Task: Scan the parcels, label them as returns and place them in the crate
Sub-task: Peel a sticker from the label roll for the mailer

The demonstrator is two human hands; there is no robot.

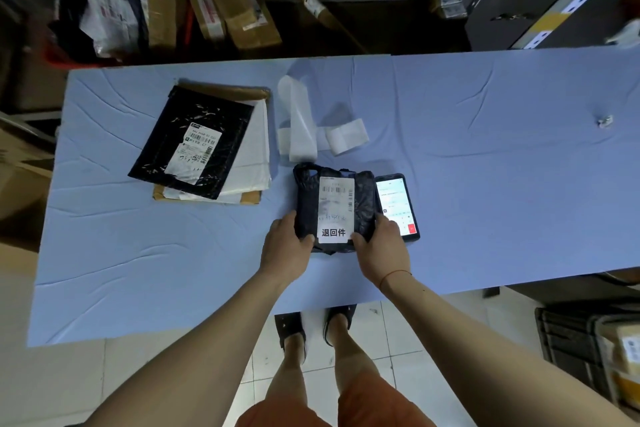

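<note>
a small black plastic parcel (334, 206) is lying on the blue-covered desk (485, 166), near its front edge, and both hands are gripping its near end. the left hand (285, 246) is holding the parcel's lower left corner, its thumb lying over the top face and the other fingers tucked out of sight under or behind the edge. the right hand (379, 246) is holding the lower right corner, thumb pressing close to the white return sticker (333, 232), the remaining fingers wrapping the parcel's right side. how far the hidden fingers are curling cannot be told.

the sticker is sitting at the bottom of the parcel's shipping label (336, 199), just below the barcode area and handwriting. a handheld scanner phone (396, 206) with a lit screen is lying just beside the parcel on its right, touching or nearly touching it; the right hand is covering part of its lower left corner.

beyond the parcel, a loose strip of white label backing (311, 121) is curling across the desk. to the left, a stack of parcels (207, 149) is resting well apart from the hands: a flat black mailer with a white label on top, a white bag and a brown cardboard envelope beneath. a dark crate (571, 340) is standing on the floor at the lower right, holding boxes.
</note>
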